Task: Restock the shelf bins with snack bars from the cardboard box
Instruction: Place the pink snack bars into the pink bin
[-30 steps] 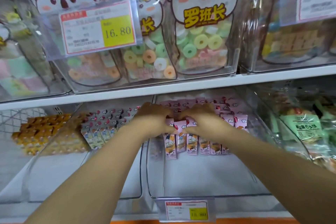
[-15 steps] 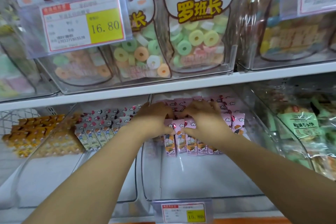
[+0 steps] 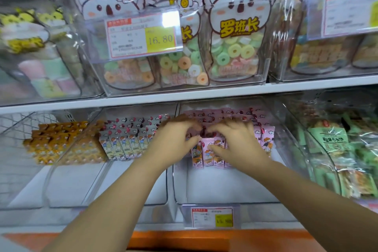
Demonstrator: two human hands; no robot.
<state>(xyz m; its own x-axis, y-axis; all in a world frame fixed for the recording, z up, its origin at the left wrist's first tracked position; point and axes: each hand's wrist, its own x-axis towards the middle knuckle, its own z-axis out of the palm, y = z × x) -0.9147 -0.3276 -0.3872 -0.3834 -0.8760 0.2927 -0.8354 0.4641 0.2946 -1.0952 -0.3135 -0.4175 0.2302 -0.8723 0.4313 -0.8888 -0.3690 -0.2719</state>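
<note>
Bin (image 3: 225, 188) part filled: bars (image 3: 207, 156) pack its back, its front floor is bare.
Left hand (image 3: 176, 141) and right hand (image 3: 237, 144) clamp curled fingers over the foremost row; more rows probably needed. Box unseen.

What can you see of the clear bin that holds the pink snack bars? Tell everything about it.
The clear plastic bin sits under a white shelf board. Its walls look glossy and see-through, its front low and rounded. Pink snack bars stand in rows at the back; the front floor is bare. A price tag sits just below its front. The left hand and right hand reach in onto the bars.
</note>
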